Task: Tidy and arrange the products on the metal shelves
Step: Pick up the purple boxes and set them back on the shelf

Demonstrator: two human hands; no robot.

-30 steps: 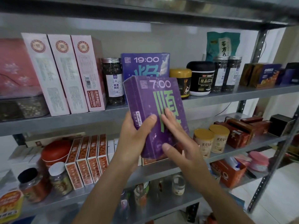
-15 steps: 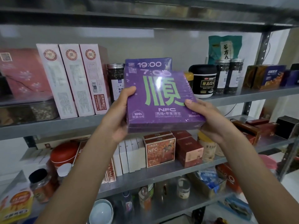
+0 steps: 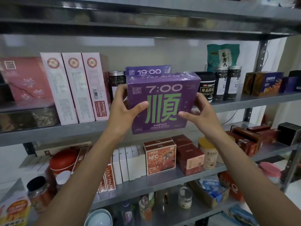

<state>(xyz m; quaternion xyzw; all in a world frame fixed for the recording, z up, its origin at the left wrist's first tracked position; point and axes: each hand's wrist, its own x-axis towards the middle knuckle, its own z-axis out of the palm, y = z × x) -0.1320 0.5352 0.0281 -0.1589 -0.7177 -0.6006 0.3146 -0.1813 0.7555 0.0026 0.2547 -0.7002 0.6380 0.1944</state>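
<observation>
A purple box marked 7:00 [image 3: 164, 88] with a large green character faces me upright, held at the front edge of the upper metal shelf [image 3: 65, 132]. My left hand [image 3: 125, 110] grips its left side, thumb across the front. My right hand [image 3: 200, 113] grips its right side, thumb on the front near the bottom. Directly behind it stands a second purple box marked 19:00 [image 3: 149, 70], mostly hidden. The box's lower edge hangs below the shelf's front lip.
Three tall pink-white boxes [image 3: 73, 88] and a dark jar [image 3: 116, 85] stand left of the purple boxes; a black tub [image 3: 206, 86] and two jars [image 3: 226, 83] stand right. The lower shelf holds NFC boxes [image 3: 160, 158], white boxes [image 3: 128, 163] and tins. A steel upright [image 3: 250, 110] rises at right.
The 7:00 box went from tilted and low, to lying flat-faced, to upright facing me; both hands lifted it up to the upper shelf in front of the 19:00 box.
</observation>
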